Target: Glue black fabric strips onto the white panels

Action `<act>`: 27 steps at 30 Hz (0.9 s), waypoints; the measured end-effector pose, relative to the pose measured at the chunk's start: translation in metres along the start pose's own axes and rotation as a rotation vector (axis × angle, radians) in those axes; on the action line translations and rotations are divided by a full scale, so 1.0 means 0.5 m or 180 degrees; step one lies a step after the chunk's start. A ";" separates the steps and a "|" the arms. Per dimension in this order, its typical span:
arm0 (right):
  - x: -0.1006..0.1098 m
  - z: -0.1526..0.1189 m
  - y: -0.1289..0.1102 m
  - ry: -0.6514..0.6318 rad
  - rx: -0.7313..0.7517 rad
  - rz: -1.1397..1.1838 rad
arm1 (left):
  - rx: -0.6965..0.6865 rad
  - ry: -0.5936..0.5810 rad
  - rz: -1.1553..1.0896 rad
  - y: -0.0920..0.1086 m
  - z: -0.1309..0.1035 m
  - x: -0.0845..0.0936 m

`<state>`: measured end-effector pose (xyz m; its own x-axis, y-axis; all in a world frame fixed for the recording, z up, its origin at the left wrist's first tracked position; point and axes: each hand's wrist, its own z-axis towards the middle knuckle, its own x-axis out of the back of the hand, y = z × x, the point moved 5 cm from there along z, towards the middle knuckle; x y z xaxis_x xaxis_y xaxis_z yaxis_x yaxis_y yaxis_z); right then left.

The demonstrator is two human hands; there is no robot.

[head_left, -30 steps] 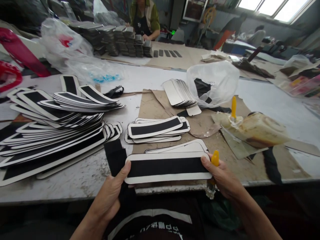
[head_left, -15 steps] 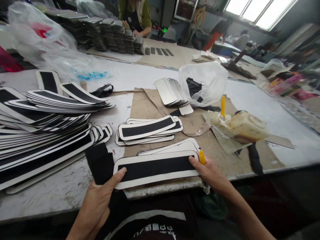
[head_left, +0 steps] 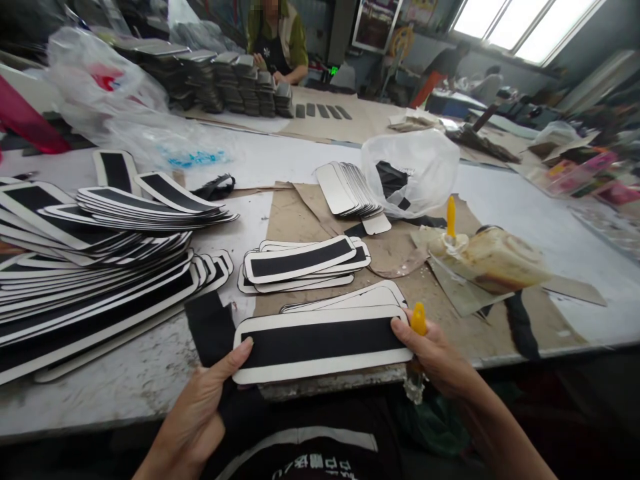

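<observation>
Between my two hands, over the table's front edge, is a long white panel with rounded corners and a black strip along its middle. My left hand grips its left end, thumb on top. My right hand pinches the right end and also holds a yellow-handled brush, its whitish, glue-coated tip pointing down. Just behind the panel lie several plain white panels, partly covered by it. Farther back sits a small pile of black-striped panels. Black fabric pieces lie beside my left hand.
Tall stacks of striped panels fill the left. On the right, a second yellow-handled tool stands in a glue-smeared plastic container. A plastic bag sits beside fanned white panels. A co-worker is across the table.
The panel in my hands has shifted slightly right in view and looks a little more level. More of the brush's lower end shows below my right hand. The whole view has moved slightly.
</observation>
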<state>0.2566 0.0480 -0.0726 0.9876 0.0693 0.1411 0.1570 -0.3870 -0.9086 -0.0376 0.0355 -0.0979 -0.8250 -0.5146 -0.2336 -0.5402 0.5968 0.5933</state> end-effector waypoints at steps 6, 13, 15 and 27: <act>-0.013 0.009 -0.002 0.0103 -0.0432 0.1120 | 0.0483 -0.0276 -0.0353 -0.010 0.001 -0.009; -0.008 0.036 -0.017 0.0121 -0.0571 0.0723 | -0.0157 -0.0545 -0.0002 0.037 0.012 -0.009; -0.003 0.046 -0.027 0.0096 -0.0514 0.0372 | -0.0326 -0.0641 0.0041 0.053 0.011 -0.010; -0.012 0.143 -0.145 -0.0038 -0.0110 -0.0717 | -0.0771 -0.0541 0.0578 0.125 0.042 -0.024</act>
<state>0.2386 0.1414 -0.0355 0.9274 0.1683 0.3340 0.3739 -0.3919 -0.8406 -0.0649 0.0918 -0.0742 -0.9309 -0.2914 -0.2202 -0.3438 0.4954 0.7978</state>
